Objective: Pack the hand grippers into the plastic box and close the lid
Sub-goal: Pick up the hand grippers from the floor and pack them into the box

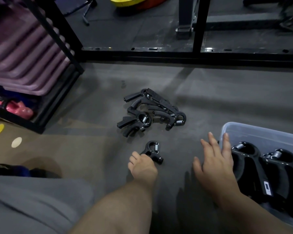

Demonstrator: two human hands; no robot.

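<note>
A pile of several black hand grippers (149, 110) with steel springs lies on the grey floor. Just in front of the pile, my left hand (142, 163) grips the handles of a single black hand gripper (153, 151), its spring end pointing away from me. A clear plastic box (254, 130) stands at the right, with two hand grippers (264, 168) lying side by side inside. My right hand (215, 163) hovers with straight, spread fingers at the box's left edge, holding nothing. No lid is in view.
A black metal rack (61, 36) with purple stacked steps (24, 53) and a pink dumbbell (19, 109) stands at the left. The rack's frame bar (176, 55) crosses behind the pile. Yellow and red weight plates (134, 1) lie far back. My grey-clad knee (32, 205) fills the lower left.
</note>
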